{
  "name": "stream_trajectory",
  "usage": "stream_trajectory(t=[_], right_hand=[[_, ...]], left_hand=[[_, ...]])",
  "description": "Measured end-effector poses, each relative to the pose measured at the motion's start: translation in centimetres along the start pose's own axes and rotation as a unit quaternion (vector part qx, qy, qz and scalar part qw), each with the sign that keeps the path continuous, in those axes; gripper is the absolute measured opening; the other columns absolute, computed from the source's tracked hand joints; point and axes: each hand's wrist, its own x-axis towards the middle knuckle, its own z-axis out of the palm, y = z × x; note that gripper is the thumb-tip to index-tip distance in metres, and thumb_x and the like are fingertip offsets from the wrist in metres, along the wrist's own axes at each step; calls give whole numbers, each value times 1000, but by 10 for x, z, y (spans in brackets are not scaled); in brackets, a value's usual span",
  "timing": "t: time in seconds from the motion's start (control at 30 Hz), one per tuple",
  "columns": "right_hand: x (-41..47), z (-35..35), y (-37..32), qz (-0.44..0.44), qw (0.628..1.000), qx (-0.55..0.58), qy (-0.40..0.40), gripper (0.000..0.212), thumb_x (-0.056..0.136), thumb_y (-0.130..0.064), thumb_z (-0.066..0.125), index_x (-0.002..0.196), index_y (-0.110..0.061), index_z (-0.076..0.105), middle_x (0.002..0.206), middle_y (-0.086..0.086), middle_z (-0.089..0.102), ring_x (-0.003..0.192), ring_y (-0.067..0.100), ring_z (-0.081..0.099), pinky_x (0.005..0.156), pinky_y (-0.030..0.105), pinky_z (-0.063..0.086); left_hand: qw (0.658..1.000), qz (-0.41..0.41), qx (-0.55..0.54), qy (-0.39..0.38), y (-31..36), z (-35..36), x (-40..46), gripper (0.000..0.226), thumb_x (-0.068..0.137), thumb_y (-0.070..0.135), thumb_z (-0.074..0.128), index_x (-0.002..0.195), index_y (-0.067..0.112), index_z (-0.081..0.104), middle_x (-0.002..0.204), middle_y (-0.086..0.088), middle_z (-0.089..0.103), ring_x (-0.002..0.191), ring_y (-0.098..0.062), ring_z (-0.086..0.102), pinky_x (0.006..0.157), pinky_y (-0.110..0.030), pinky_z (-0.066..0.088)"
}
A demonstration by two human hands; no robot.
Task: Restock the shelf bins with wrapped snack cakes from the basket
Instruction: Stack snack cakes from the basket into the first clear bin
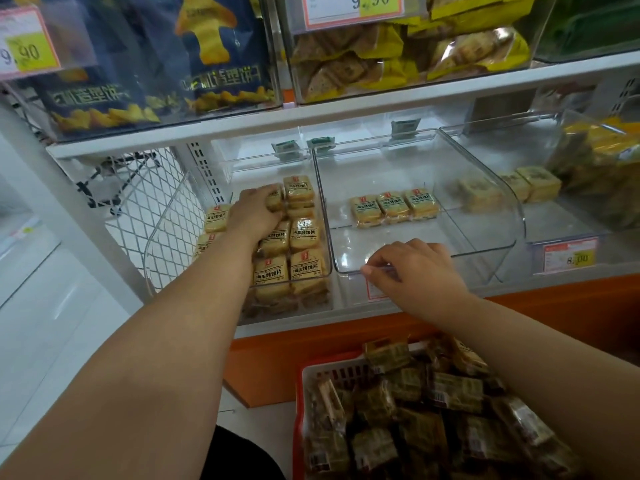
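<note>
Nearest, at the bottom right, a red basket [300, 403] sits low in front of the shelf, heaped with wrapped snack cakes [429, 407] in greenish-yellow film. Above it runs the orange base of the shelf unit [311, 344].

The right hand [417, 271] rests on the near front lip of the middle bin [498, 209], a clear plastic tray; its thumb and fingers are curled and pinch that rim. Inside this bin, toward the middle, three yellow cakes [393, 207] lie side by side in a row, touching one another.

To the left, the left bin [325, 237] is packed with yellow wrapped cakes [291, 258] in stacked rows. The left hand [254, 211] reaches in over them, palm down, with its fingers curled around one pack [275, 199] near the far end of the stack.

To the right, behind the middle bin's clear wall, a few more yellow packs [530, 183] sit in the right bin, with a price tag [569, 255] on its front.

Farther up, the upper shelf [346, 110] carries clear bins of dark blue snack bags [138, 57] on the left and yellow-wrapped crackers [398, 53] in the middle, each with a price label [349, 8].
</note>
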Motion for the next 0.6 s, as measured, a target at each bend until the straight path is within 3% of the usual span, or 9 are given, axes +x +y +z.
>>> stream_trajectory(t=[0.1,0.23,0.37,0.43,0.5,0.6], right_hand=[[0,-2,0,0,1000,9,-6,45,92,-65,33,109,-36,64,109,-14,64,106,13,52,91,34,28],[1,-5,1,-2,1000,25,-19,36,92,-62,40,107,-38,63,108,-15,63,106,10,51,88,32,26],[-6,-12,0,-1,994,111,-23,8,96,-43,54,100,-40,59,98,-23,58,102,6,54,89,25,32],[-14,-17,-5,20,978,209,9,8,96,-32,58,99,-39,58,93,-27,53,93,-4,54,80,11,38],[-25,-20,-12,26,966,254,49,12,96,-27,58,99,-38,57,92,-30,51,87,-19,50,66,0,36],[-43,-24,-21,11,963,267,46,9,96,-30,57,96,-39,57,89,-27,55,85,-21,50,59,7,38]], left_hand=[[996,12,82,-33,0,-1,1,68,92,35,65,150,42,31,158,-14,28,144,-37,27,119,-50,20],[996,14,79,-49,6,-8,-11,74,92,34,65,153,39,24,163,-14,18,150,-35,12,120,-49,11],[999,-13,34,2,21,-19,-49,70,91,32,66,151,36,30,156,-13,31,142,-39,28,117,-49,26],[999,1,20,26,33,-21,-77,64,92,31,63,150,31,35,150,-11,40,135,-36,38,112,-49,36],[997,40,20,58,45,-22,-108,56,92,30,62,144,27,43,144,-8,47,131,-32,43,107,-48,41],[980,149,20,130,57,-19,-154,35,93,25,58,127,23,55,128,-3,55,120,-25,48,96,-39,42]])
